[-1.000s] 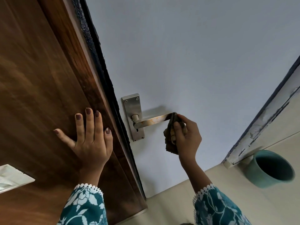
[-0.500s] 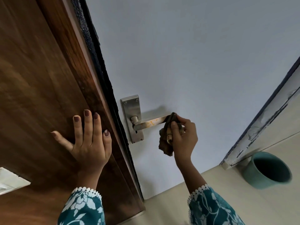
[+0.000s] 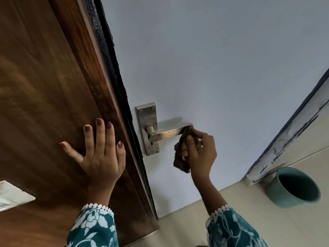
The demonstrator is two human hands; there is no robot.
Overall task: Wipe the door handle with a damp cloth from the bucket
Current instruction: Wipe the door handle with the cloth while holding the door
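Head view: dark brown damp cloth (image 3: 181, 157) is pinched in the right hand (image 3: 201, 154) at the free end of the brushed-steel lever door handle (image 3: 169, 133), lower than a second ago. Orange staining remains mid-lever; wiping judged unfinished. Left hand (image 3: 101, 157) is spread flat on the brown wooden door (image 3: 44, 86). Teal bucket (image 3: 293, 188) stands on the floor, well apart.

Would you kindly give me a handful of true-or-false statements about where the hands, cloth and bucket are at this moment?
1. The right hand holds a brown cloth at the free end of the door handle. True.
2. The left hand grips the handle's backplate. False: it lies flat, fingers spread, on the wooden panel left of the door.
3. The teal bucket stands on the floor at the right. True.
4. The cloth covers the whole lever. False: most of the lever is bare, with orange marks showing.
5. The bucket hangs from the handle. False: it sits well apart from it.
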